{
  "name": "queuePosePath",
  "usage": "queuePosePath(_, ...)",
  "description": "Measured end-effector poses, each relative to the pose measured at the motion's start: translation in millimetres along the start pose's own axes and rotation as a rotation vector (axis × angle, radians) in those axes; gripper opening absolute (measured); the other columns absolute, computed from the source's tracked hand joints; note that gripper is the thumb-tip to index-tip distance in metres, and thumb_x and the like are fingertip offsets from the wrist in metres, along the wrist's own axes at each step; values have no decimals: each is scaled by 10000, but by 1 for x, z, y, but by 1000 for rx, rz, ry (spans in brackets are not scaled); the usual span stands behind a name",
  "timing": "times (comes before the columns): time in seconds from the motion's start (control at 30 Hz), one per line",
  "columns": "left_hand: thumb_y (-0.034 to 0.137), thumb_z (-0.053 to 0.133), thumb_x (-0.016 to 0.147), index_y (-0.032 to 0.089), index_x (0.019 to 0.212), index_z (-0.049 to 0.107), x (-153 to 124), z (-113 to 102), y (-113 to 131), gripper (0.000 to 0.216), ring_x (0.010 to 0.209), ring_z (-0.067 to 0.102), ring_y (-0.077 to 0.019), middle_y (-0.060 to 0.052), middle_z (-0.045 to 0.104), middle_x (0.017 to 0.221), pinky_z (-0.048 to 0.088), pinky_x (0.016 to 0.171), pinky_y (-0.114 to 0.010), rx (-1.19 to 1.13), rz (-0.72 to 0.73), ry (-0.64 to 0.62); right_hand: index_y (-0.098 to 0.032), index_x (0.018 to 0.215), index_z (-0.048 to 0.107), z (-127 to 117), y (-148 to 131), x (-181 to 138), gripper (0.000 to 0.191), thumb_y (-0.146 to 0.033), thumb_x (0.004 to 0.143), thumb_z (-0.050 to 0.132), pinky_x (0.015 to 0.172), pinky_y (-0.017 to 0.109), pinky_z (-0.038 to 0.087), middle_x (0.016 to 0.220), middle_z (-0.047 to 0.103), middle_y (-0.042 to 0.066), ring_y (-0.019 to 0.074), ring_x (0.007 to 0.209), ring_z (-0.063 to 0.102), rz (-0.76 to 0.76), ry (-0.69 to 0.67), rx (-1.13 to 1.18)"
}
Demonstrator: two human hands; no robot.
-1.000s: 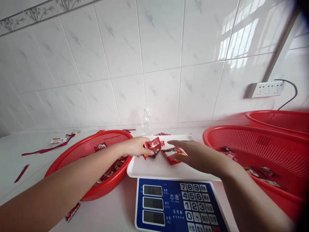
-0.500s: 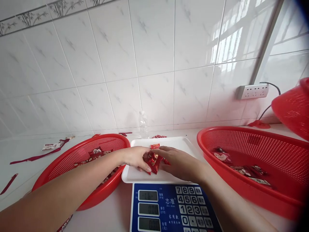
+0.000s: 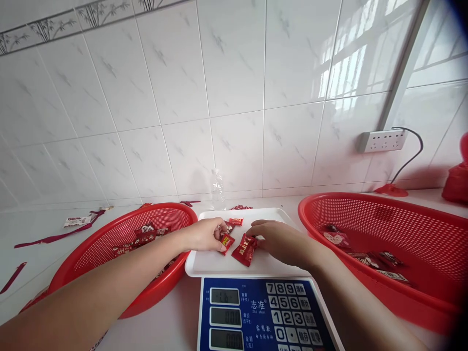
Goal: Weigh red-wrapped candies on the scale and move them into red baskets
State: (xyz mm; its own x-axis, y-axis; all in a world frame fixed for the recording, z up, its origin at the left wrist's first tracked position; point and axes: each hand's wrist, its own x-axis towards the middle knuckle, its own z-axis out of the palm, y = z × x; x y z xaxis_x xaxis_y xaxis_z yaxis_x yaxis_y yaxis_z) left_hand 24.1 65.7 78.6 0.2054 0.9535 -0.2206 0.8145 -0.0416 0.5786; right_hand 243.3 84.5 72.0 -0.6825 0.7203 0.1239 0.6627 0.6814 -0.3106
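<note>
My left hand (image 3: 209,235) is over the left part of the white weighing tray (image 3: 210,267), its thumb and fingers closed on a small red-wrapped packet (image 3: 227,242). A darker packet (image 3: 229,227) lies against those fingers, partly hidden. Over the tray's right part, my right hand (image 3: 276,241) is loosely curved with its fingers apart. Its fingertips touch or nearly touch a larger red packet with gold print (image 3: 244,249). Behind both hands lies another small red packet (image 3: 236,222). The blue keypad panel (image 3: 258,312) of the scale sits in front of the tray.
Red mesh baskets flank the scale: the left basket (image 3: 186,210) and right basket (image 3: 365,196) both hold wrapped packets. A clear plastic bottle (image 3: 217,190) stands behind the tray. A socket strip (image 3: 383,140) with a black cable hangs on the tiled wall.
My hands have moved apart, and the bunched packets between them are now spread on the tray. The red mesh object at the far right has mostly left view.
</note>
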Motion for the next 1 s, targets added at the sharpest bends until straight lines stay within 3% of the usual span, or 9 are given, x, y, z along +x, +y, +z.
queuePosePath(0.1,285,684,720,198,1018,570,6,13,1,330,887,569,-211,-40,568,1001,481,767,-331,125,76,196,-217,1165,648,2,7,3,409,-164,823,429,874,366,462,1195,648,81,253,1075,595,76,37,-18)
queuePosePath(0.3,228,558,844,190,1187,505,-1,29,19,349,1047,563,-204,-108,485,1283,464,901,-332,-92,194,311,-190,1265,571,-2,1,5,458,-159,827,438,880,368,464,1234,631,90,259,1113,583,83,115,-36)
queuePosePath(0.43,293,505,892,250,1159,515,-48,52,19,271,1076,558,-189,-65,573,1194,458,945,-323,-185,375,599,-235,1285,537,-22,-16,-12,411,-240,891,421,901,387,462,1279,603,64,245,1107,587,53,274,-29)
queuePosePath(0.53,325,468,912,296,1124,529,-89,85,-5,222,957,609,-190,-50,633,1067,500,876,-319,-98,454,716,-252,1238,560,-39,-32,-32,366,-346,911,424,841,350,505,1184,660,49,212,1035,628,19,454,104)
queuePosePath(0.6,314,465,907,308,1077,555,-110,108,-31,192,976,615,-203,-54,651,1039,499,878,-312,-43,492,724,-257,1217,569,-45,-40,-44,366,-394,905,435,799,334,524,1147,676,46,204,1007,639,18,495,167)
queuePosePath(0.67,338,446,910,311,1063,569,-122,124,-58,198,909,634,-203,-57,667,991,519,809,-297,-73,420,709,-253,1217,570,-44,-42,-52,371,-398,904,433,798,332,524,1137,679,51,202,998,641,37,452,158)
queuePosePath(0.8,496,454,875,296,982,609,-132,137,-99,276,844,646,-223,-54,684,892,528,771,-311,-270,206,674,-226,1260,555,-22,-29,-55,422,-402,920,380,889,375,482,1246,620,76,231,1073,601,84,216,-8)
queuePosePath(0.9,619,509,800,235,952,629,-132,137,-113,430,860,643,-236,-70,676,882,524,788,-320,-534,119,657,-185,1247,581,-2,-9,-52,445,-398,889,424,932,449,451,1272,600,117,298,1148,554,175,141,-71)
queuePosePath(1.0,683,564,728,181,931,627,-132,138,-115,546,752,629,-203,-59,653,818,525,721,-295,-767,95,590,-174,1239,593,12,4,-46,435,-351,880,424,944,420,451,1256,613,116,281,1150,559,234,93,-96)
